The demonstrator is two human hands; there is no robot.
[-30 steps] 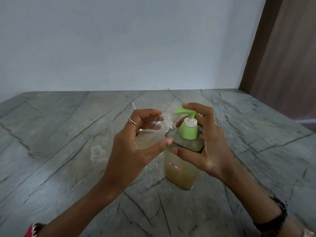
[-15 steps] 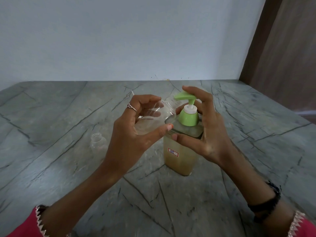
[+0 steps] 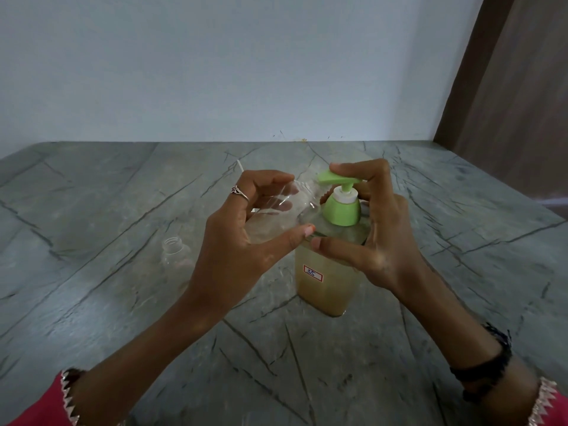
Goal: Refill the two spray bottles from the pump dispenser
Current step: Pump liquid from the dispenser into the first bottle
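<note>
A square pump dispenser (image 3: 325,287) of yellowish liquid with a green pump head (image 3: 341,207) stands on the marble counter (image 3: 123,272). My right hand (image 3: 378,232) wraps its shoulder, with a finger on top of the pump lever. My left hand (image 3: 246,238) holds a clear uncapped spray bottle (image 3: 282,207) tilted, its neck close under the pump spout. A second clear uncapped spray bottle (image 3: 176,256) stands upright on the counter to the left.
A thin white tube (image 3: 240,166) shows just behind my left hand. A pale wall runs along the counter's back edge, and a brown wooden panel (image 3: 507,87) stands at the right.
The pump head sits a little higher than a second ago. Both hands keep their grips; the view has shifted slightly.
</note>
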